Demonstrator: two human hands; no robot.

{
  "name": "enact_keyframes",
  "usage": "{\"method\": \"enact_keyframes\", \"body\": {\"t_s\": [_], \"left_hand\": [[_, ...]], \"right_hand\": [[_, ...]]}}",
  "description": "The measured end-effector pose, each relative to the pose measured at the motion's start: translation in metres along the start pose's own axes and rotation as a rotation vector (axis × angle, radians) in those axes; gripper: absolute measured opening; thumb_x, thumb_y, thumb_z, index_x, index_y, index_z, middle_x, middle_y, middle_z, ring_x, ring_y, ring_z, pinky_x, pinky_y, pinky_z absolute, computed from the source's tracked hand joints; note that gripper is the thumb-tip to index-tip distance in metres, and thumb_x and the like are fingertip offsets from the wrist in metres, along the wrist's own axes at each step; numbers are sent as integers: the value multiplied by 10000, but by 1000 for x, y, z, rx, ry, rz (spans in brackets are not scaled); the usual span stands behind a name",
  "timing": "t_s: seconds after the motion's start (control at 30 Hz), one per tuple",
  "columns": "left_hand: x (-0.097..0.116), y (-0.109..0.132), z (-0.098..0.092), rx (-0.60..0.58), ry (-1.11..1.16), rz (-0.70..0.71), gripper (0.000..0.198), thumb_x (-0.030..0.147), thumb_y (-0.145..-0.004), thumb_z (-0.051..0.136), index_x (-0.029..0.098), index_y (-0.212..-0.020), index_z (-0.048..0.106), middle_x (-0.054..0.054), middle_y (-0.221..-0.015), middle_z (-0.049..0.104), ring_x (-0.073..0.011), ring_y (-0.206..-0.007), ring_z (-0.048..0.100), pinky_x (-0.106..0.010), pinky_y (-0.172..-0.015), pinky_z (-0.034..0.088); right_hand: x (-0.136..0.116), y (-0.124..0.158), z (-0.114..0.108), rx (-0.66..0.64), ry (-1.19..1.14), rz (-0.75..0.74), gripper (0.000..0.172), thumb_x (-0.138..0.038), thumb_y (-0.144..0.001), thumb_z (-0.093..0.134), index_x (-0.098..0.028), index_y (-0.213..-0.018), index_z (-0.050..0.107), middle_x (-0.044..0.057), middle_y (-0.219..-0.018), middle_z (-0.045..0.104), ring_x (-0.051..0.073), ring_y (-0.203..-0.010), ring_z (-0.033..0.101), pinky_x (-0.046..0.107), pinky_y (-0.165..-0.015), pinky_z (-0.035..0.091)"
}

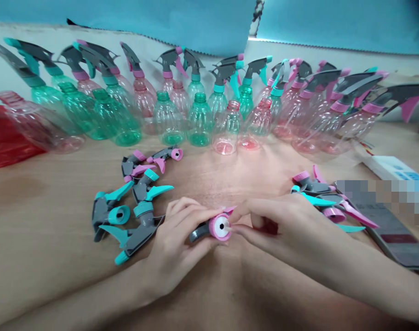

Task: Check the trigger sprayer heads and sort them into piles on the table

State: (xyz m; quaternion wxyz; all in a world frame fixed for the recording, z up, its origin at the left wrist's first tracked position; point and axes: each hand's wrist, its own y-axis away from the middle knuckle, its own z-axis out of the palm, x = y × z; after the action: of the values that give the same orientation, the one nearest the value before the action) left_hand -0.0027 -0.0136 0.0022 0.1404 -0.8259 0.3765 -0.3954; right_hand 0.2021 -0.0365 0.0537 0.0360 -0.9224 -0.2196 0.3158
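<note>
Spray head: held above the near part of the tabletop, its pink collar turned up toward me and its grey body lying back into the left palm. Left hand: fingers closed around the head, thumb beneath, forefinger along the top; the grip appears sound. Right hand: thumb and forefinger brought together at the edge of the white disc inside the collar; I cannot tell whether they pinch anything or only press.

Assessment: the left hold should be firm enough that the collar does not roll under the right fingers. The disc should, in my judgement, sit flat and centred, with pressure spread around its rim; pushing one side only could tilt it. The dark central hole is best left unobstructed.

Surroundings: loose spray heads lie left of the hands; bottles stand behind.
</note>
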Motion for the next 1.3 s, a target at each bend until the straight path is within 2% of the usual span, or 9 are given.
{"method": "enact_keyframes", "body": {"t_s": [0.27,0.47,0.6,0.7,0.9,1.03,1.1,1.2,1.3], "left_hand": [[2,-2,-2,5,-3,14,224,335,-868,614,241,-1070,591,-9,-836,669,-191,-788,554,-350,-721,430],[3,0,-3,-16,-13,7,189,296,-888,591,249,-1071,590,-14,-879,668,-194,-814,555,-353,-732,432],[1,1,-2,-24,-17,3,204,278,-883,600,248,-1084,581,-20,-891,651,-199,-830,545,-360,-741,427],[0,0,-2,-5,-12,15,191,289,-888,592,239,-1071,579,-21,-871,642,-196,-816,544,-359,-731,424],[1,-2,-2,3,1,27,148,280,-893,583,232,-1033,580,-19,-852,643,-194,-798,541,-359,-725,421],[2,-3,-3,-8,-7,2,177,323,-888,585,240,-1044,593,-19,-847,643,-194,-791,536,-349,-708,426],[2,-2,-3,-9,-8,-9,197,345,-889,580,247,-1059,598,-19,-852,647,-195,-793,538,-351,-712,431],[1,-1,-3,-3,-5,-9,200,354,-891,574,252,-1060,606,-22,-857,655,-201,-803,546,-357,-715,434],[-1,0,-3,-7,-10,-9,228,312,-895,577,258,-1116,594,-22,-884,653,-198,-827,547,-350,-730,436]], "right_hand": [[-7,5,4,-37,92,-54,106,-171,-828,577,-189,-723,586,-66,-573,501,79,-495,378,237,-476,254],[-6,4,0,-43,122,-115,117,-199,-848,559,-199,-731,551,-74,-562,481,84,-486,388,243,-465,245],[-4,3,4,-4,107,-151,28,-196,-841,583,-184,-821,599,-67,-579,491,90,-496,397,239,-467,261],[-5,3,13,64,54,-181,71,-185,-849,573,-154,-888,624,-64,-570,491,88,-488,391,229,-460,280],[-8,2,22,133,47,-187,75,-172,-855,562,-144,-810,616,-47,-583,539,82,-473,401,222,-445,302],[-8,3,13,129,180,-177,147,-213,-848,570,-157,-712,583,-78,-484,430,80,-417,324,247,-409,231],[-9,4,10,103,208,-169,166,-202,-856,548,-159,-697,574,-77,-487,433,79,-411,313,252,-404,217],[-11,4,9,75,175,-195,144,-162,-863,519,-150,-741,594,-59,-529,495,82,-434,366,247,-414,241],[-10,4,11,46,74,-209,118,-134,-865,518,-146,-868,636,-36,-605,582,91,-503,476,232,-471,321]]}}
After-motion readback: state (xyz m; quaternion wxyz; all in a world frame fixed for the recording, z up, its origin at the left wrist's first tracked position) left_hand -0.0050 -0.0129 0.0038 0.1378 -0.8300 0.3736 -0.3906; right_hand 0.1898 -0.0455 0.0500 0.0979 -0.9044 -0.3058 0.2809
